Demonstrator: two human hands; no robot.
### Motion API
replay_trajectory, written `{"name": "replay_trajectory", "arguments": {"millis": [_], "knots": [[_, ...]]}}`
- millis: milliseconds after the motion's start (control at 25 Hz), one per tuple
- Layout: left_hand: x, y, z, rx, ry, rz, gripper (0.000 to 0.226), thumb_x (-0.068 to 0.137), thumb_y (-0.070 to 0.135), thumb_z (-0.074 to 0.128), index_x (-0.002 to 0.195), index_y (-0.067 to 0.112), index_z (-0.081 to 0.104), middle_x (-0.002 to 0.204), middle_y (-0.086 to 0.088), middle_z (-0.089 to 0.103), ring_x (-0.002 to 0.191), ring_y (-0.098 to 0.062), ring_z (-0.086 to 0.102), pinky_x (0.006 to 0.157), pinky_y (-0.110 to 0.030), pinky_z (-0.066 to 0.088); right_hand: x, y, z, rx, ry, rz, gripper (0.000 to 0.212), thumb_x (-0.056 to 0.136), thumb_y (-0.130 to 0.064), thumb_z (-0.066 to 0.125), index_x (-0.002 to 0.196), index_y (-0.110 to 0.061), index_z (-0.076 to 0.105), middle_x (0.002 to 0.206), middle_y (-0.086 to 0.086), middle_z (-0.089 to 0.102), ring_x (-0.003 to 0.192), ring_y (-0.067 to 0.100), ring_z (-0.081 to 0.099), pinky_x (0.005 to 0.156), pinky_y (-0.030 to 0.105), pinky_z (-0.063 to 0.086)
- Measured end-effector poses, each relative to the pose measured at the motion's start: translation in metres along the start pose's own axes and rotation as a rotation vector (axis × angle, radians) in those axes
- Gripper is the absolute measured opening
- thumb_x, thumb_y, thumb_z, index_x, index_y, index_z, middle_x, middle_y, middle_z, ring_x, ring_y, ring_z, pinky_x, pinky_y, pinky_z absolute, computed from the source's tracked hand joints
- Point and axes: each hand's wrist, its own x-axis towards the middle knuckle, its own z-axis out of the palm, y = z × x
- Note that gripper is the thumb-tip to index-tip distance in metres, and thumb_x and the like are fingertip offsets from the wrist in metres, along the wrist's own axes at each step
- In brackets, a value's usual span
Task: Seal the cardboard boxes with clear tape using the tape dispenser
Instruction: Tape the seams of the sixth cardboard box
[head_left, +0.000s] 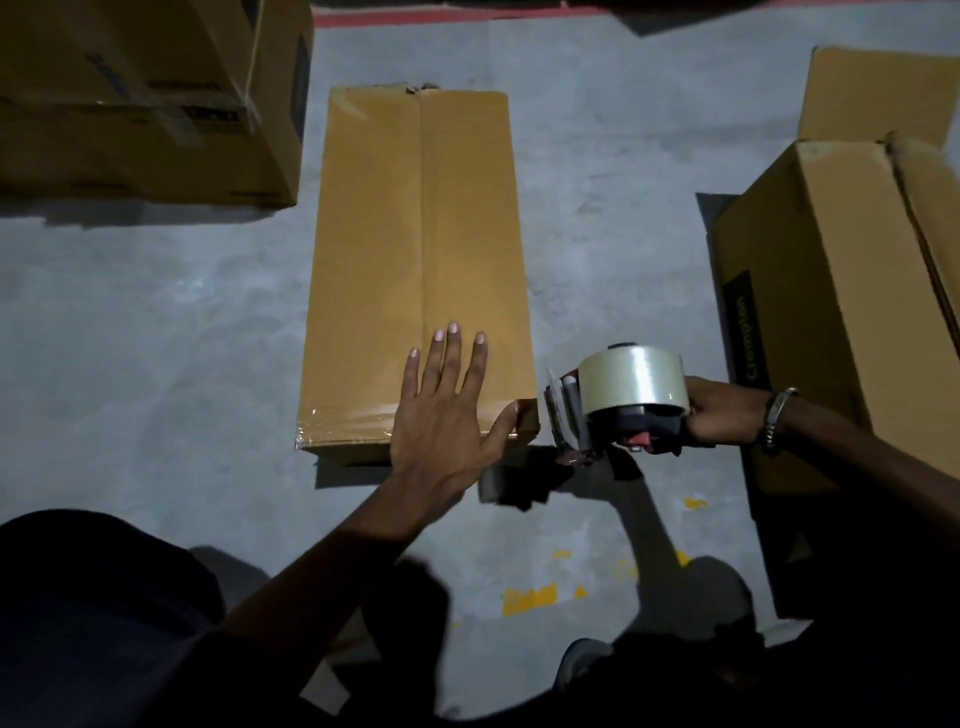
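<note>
A long cardboard box (421, 270) lies on the concrete floor (145, 332), its long axis and centre seam running straight away from the person. The left hand (444, 410) rests flat, fingers spread, on the near end. The tape dispenser (621, 402), gripped by the right hand (719, 413), hovers just beside the box's near right corner, nose toward the box, apparently ready to be brought onto it.

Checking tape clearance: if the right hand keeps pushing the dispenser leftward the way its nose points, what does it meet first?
Probably the middle box's near right corner, beside the left hand's thumb; depth is uncertain.
</note>
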Motion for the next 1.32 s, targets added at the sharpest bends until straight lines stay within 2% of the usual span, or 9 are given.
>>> {"name": "replay_trajectory", "arguments": {"millis": [120,200,400,560,760,840,1000,1200,1320], "knots": [[0.001,-0.002,0.000,0.014,0.010,0.010,0.084,0.105,0.070,0.011,0.169,0.018,-0.001,0.175,-0.015,-0.003,0.163,-0.028,-0.003,0.130,-0.054,0.006,-0.004,0.009,-0.003,0.000,-0.003,0.028,0.049,0.082,-0.055,0.078,0.096,-0.008,0.074,0.080,0.018,0.071,0.072,0.040,0.065,0.061,0.053,0.054],[0.003,-0.001,0.000,0.000,0.003,0.003,0.084,0.105,0.070,0.011,0.169,0.016,0.000,0.175,-0.016,-0.002,0.163,-0.028,-0.002,0.130,-0.054,0.006,-0.006,0.013,-0.010,0.023,-0.004,0.072,0.050,0.082,-0.055,0.080,0.098,-0.008,0.075,0.080,0.021,0.071,0.072,0.043,0.065,0.061,0.056,0.054],[0.001,0.000,0.003,0.001,0.024,0.009,0.083,0.107,0.068,0.013,0.169,0.014,0.002,0.175,-0.017,-0.001,0.163,-0.028,-0.001,0.130,-0.053,0.006,0.002,-0.002,0.002,-0.037,-0.023,0.102,0.034,0.073,-0.042,0.074,0.081,-0.009,0.076,0.070,0.010,0.073,0.061,0.020,0.068,0.058,0.038,0.055],[0.003,0.001,0.000,-0.003,-0.004,0.006,0.091,0.102,0.075,0.010,0.168,0.014,-0.003,0.175,-0.018,-0.007,0.163,-0.028,-0.007,0.130,-0.054,0.002,0.013,-0.009,0.012,0.065,-0.062,0.190,0.043,0.076,-0.047,0.078,0.070,-0.005,0.071,0.057,0.013,0.060,0.047,0.019,0.049,0.047,0.031,0.039],[0.003,0.003,-0.006,-0.009,-0.059,0.005,0.115,0.087,0.094,0.008,0.167,0.013,-0.009,0.173,-0.019,-0.015,0.162,-0.028,-0.014,0.129,-0.055,-0.002,0.017,-0.027,0.021,0.237,-0.190,0.221,0.044,0.087,-0.021,0.074,0.044,-0.022,0.066,0.041,-0.005,0.050,0.036,0.011,0.037,0.045,0.024,0.030],[0.004,0.002,-0.008,-0.008,-0.065,0.023,0.115,0.088,0.093,0.008,0.167,0.012,-0.008,0.173,-0.020,-0.014,0.162,-0.029,-0.014,0.129,-0.057,-0.002,0.023,-0.027,0.018,0.171,-0.166,0.178,0.051,0.094,-0.018,0.071,0.044,-0.027,0.066,0.042,-0.006,0.052,0.037,0.010,0.040,0.043,0.023,0.034],[0.001,-0.001,-0.007,-0.013,-0.032,0.059,0.098,0.099,0.081,0.010,0.168,0.012,0.000,0.174,-0.019,-0.009,0.162,-0.028,-0.010,0.128,-0.059,-0.001,0.033,-0.016,0.021,0.029,-0.056,0.085,0.041,0.090,-0.019,0.075,0.051,-0.030,0.066,0.051,-0.004,0.063,0.042,0.010,0.051,0.048,0.027,0.045],[0.002,0.002,-0.009,-0.031,-0.045,0.044,0.104,0.094,0.087,0.003,0.168,0.015,-0.002,0.174,-0.017,-0.011,0.162,-0.026,-0.013,0.128,-0.060,0.000,0.041,-0.004,0.021,-0.172,0.066,0.015,0.010,0.064,-0.030,0.062,0.061,-0.021,0.059,0.058,-0.002,0.063,0.057,0.015,0.060,0.058,0.035,0.050],[0.002,0.003,-0.009,-0.043,-0.066,0.028,0.110,0.089,0.092,0.002,0.168,0.016,-0.003,0.174,-0.016,-0.012,0.162,-0.025,-0.013,0.128,-0.059,-0.002,0.054,0.009,0.018,-0.274,0.029,0.002,0.035,0.067,-0.047,0.046,0.069,-0.014,0.057,0.057,-0.003,0.052,0.055,0.020,0.054,0.054,0.027,0.042]]}}
